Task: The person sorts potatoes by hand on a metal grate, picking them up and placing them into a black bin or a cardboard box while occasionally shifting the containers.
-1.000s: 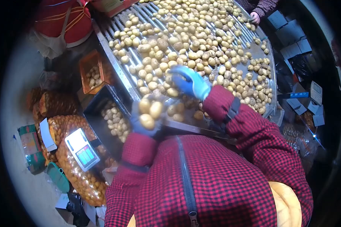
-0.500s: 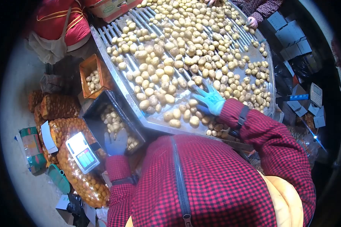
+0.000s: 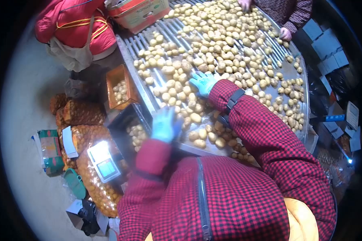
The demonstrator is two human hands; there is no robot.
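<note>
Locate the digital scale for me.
Head view, lower left: the digital scale lies on the netted potato sacks, just below the dark bin and left of the person's left sleeve.

a potato packing shed: sorting table (image 3: 137, 82), scale (image 3: 103, 162), netted sacks (image 3: 93, 185).

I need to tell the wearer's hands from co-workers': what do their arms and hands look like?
The left hand and right hand are both gloved in light blue. Both arms are in red-and-black checked fabric sleeves; a dark strap circles the right one near the wrist.
</note>
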